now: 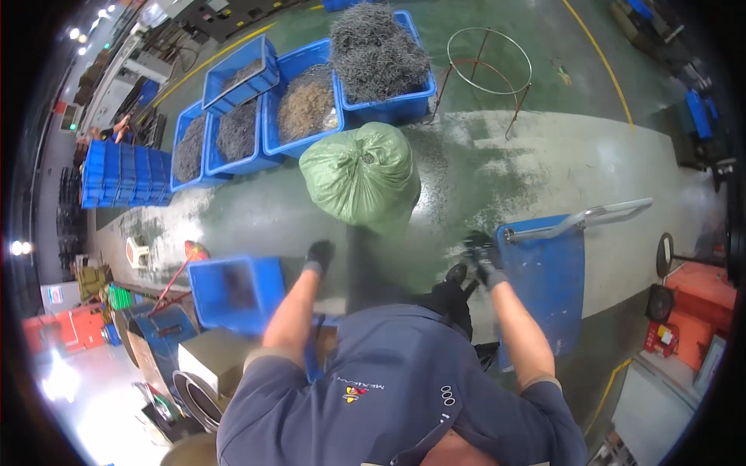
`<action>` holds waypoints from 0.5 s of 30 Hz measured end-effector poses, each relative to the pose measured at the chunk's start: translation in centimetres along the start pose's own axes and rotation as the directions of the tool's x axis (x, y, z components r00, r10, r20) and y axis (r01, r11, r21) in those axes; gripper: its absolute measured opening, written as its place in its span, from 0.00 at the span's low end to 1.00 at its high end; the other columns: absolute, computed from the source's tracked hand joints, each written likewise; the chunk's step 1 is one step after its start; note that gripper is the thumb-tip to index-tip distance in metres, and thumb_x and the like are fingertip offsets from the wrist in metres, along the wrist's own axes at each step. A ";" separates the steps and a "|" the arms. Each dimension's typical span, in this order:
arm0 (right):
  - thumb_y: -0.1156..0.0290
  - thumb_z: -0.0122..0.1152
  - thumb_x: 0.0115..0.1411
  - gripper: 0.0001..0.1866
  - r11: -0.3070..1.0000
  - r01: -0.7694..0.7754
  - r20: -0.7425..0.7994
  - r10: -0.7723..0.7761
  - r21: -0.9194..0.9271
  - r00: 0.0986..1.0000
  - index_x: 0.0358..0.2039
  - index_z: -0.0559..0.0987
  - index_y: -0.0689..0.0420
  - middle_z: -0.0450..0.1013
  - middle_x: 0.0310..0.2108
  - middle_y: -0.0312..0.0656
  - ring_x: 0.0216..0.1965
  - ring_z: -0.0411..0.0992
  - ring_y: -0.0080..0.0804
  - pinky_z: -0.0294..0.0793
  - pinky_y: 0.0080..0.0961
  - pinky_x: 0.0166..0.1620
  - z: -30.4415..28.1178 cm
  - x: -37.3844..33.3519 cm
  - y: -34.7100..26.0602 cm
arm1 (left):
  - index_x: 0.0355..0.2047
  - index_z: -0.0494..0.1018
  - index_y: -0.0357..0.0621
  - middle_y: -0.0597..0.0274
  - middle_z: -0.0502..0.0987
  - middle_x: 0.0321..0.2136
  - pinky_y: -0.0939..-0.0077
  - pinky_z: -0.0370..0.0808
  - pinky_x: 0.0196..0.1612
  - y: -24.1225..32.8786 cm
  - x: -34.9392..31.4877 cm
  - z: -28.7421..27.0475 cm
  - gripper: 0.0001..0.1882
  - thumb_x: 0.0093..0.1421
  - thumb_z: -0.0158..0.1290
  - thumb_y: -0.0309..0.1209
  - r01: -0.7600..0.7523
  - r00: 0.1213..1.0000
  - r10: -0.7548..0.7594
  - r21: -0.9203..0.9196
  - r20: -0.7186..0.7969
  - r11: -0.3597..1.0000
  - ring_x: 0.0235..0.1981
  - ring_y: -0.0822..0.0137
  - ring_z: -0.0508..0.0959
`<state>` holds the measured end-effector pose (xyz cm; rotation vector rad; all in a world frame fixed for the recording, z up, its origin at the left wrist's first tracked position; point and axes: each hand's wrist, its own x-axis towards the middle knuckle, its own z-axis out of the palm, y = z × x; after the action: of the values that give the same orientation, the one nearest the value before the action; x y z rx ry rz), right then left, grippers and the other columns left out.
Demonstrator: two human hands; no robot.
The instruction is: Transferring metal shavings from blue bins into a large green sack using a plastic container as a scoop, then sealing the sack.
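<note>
A green woven sack, full and bunched at its top, stands on the floor ahead of me. My left hand, in a dark glove, hangs just short of the sack's near left side, apart from it. My right hand, gloved too, is beside the left edge of a blue flatbed trolley; whether it touches the trolley is unclear. Both hands are dark and smeared, so their fingers do not show clearly. No object can be made out in either.
Blue crates hold metal shavings and tan scrap beyond the sack. Stacked blue crates stand at left, a blue bin nearer. A metal ring stand is at far right. The trolley's silver handle juts rightward.
</note>
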<state>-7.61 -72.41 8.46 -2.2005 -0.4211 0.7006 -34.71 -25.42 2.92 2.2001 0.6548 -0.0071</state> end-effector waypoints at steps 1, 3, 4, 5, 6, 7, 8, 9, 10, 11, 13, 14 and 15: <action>0.64 0.44 0.61 0.19 0.897 0.235 0.095 -0.215 -0.375 0.972 0.50 0.72 0.58 0.68 0.52 0.47 0.54 0.64 0.37 0.57 0.32 0.61 3.2 1.7 -1.6 | 0.46 0.72 0.38 0.56 0.79 0.31 0.69 0.74 0.35 2.4 4.9 -0.7 0.24 0.53 0.52 0.40 0.118 0.993 -0.114 0.261 -0.028 0.958 0.30 0.62 0.78; 0.65 0.43 0.61 0.21 0.069 0.283 0.209 -0.512 -0.957 0.833 0.54 0.68 0.55 0.63 0.56 0.47 0.57 0.61 0.37 0.55 0.33 0.62 8.7 5.0 -1.3 | 0.49 0.70 0.40 0.45 0.74 0.45 0.62 0.70 0.49 11.9 13.5 -0.5 0.26 0.53 0.51 0.43 0.235 0.969 -0.247 0.304 0.000 0.923 0.47 0.49 0.73; 0.65 0.41 0.62 0.23 -0.454 -0.049 0.319 -0.694 -0.890 0.645 0.57 0.65 0.54 0.60 0.58 0.47 0.59 0.58 0.38 0.53 0.34 0.63 12.1 7.9 -4.1 | 0.51 0.68 0.42 0.44 0.73 0.46 0.62 0.69 0.50 11.5 16.4 -3.0 0.28 0.54 0.51 0.45 0.130 0.991 -0.112 0.391 -0.069 0.911 0.48 0.48 0.72; 0.65 0.40 0.62 0.23 -0.039 0.205 0.173 -0.701 -0.978 0.692 0.58 0.63 0.54 0.57 0.60 0.47 0.60 0.56 0.40 0.52 0.35 0.63 15.4 10.5 -5.3 | 0.54 0.65 0.43 0.45 0.72 0.48 0.61 0.68 0.51 13.5 20.1 -3.8 0.30 0.53 0.51 0.47 0.007 0.998 0.019 0.406 -0.061 0.914 0.48 0.47 0.71; 0.65 0.38 0.63 0.24 0.393 0.353 0.024 -0.639 -0.849 0.769 0.60 0.61 0.54 0.54 0.62 0.46 0.61 0.54 0.42 0.51 0.37 0.63 16.8 14.0 -5.0 | 0.57 0.61 0.44 0.46 0.68 0.52 0.61 0.66 0.54 16.4 23.8 -3.4 0.33 0.55 0.48 0.48 -0.090 0.994 0.055 0.388 0.099 0.917 0.52 0.49 0.69; 0.65 0.37 0.63 0.24 0.335 0.343 0.067 -0.622 -0.878 0.780 0.60 0.61 0.54 0.53 0.62 0.47 0.62 0.52 0.42 0.50 0.37 0.64 18.5 17.9 -9.2 | 0.59 0.59 0.45 0.48 0.65 0.55 0.64 0.63 0.58 14.1 26.6 -5.3 0.35 0.53 0.49 0.48 -0.231 0.972 0.215 0.567 0.097 0.790 0.57 0.53 0.64; 0.65 0.36 0.64 0.24 0.276 0.303 0.115 -0.538 -0.912 0.835 0.60 0.61 0.55 0.53 0.62 0.47 0.63 0.51 0.42 0.48 0.37 0.64 19.6 19.6 -10.3 | 0.60 0.58 0.46 0.50 0.63 0.57 0.67 0.59 0.60 14.6 28.5 -4.6 0.36 0.54 0.48 0.49 -0.285 0.958 0.236 0.554 0.160 0.782 0.59 0.56 0.61; 0.66 0.37 0.63 0.24 0.324 0.239 0.058 -0.482 -0.915 0.874 0.59 0.62 0.56 0.52 0.63 0.47 0.64 0.50 0.42 0.47 0.38 0.64 19.4 22.3 -9.9 | 0.60 0.57 0.47 0.50 0.62 0.58 0.65 0.59 0.60 16.6 31.2 -3.2 0.36 0.54 0.48 0.49 -0.425 0.903 0.303 0.520 0.306 0.741 0.59 0.55 0.61; 0.64 0.36 0.63 0.24 0.570 0.320 0.129 -0.350 -0.757 0.928 0.58 0.63 0.57 0.52 0.63 0.48 0.64 0.49 0.42 0.47 0.39 0.64 21.3 24.2 -16.0 | 0.60 0.58 0.47 0.50 0.63 0.57 0.63 0.61 0.59 13.0 32.3 -5.3 0.36 0.52 0.51 0.47 -0.439 0.896 0.291 0.574 0.334 0.691 0.58 0.54 0.63; 0.62 0.36 0.63 0.25 0.641 0.275 0.195 -0.195 -0.716 0.961 0.58 0.63 0.58 0.54 0.62 0.50 0.64 0.50 0.45 0.48 0.39 0.64 21.3 25.9 -16.6 | 0.59 0.59 0.48 0.50 0.65 0.56 0.61 0.63 0.57 12.6 32.9 -4.6 0.36 0.51 0.54 0.45 -0.520 0.851 0.338 0.557 0.401 0.648 0.57 0.54 0.65; 0.56 0.40 0.62 0.29 0.964 -0.082 -0.106 0.057 -0.253 0.993 0.60 0.61 0.59 0.56 0.61 0.51 0.63 0.52 0.46 0.51 0.37 0.63 21.2 27.8 -17.6 | 0.56 0.62 0.48 0.50 0.67 0.53 0.60 0.65 0.54 13.2 34.3 -3.0 0.33 0.50 0.54 0.44 -0.522 0.833 0.290 0.492 0.472 0.697 0.53 0.53 0.67; 0.56 0.40 0.62 0.29 0.964 -0.095 -0.091 0.074 -0.248 0.993 0.60 0.61 0.59 0.56 0.61 0.51 0.63 0.52 0.46 0.51 0.37 0.63 21.8 28.0 -19.6 | 0.53 0.65 0.48 0.51 0.69 0.51 0.58 0.67 0.52 12.1 34.8 -3.1 0.31 0.49 0.55 0.43 -0.476 0.839 0.214 0.488 0.500 0.731 0.50 0.52 0.70; 0.54 0.43 0.61 0.31 0.981 -0.167 -0.158 0.151 -0.097 0.976 0.60 0.59 0.59 0.56 0.61 0.51 0.62 0.53 0.46 0.53 0.35 0.62 22.6 27.8 -23.3 | 0.53 0.65 0.48 0.51 0.69 0.51 0.58 0.67 0.52 9.7 34.7 -4.2 0.31 0.49 0.55 0.43 -0.458 0.844 0.182 0.501 0.505 0.734 0.50 0.52 0.70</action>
<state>-0.91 -30.49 4.07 -2.3916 -0.2118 0.6031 -1.14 -11.79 5.06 2.7803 -0.0254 -0.5806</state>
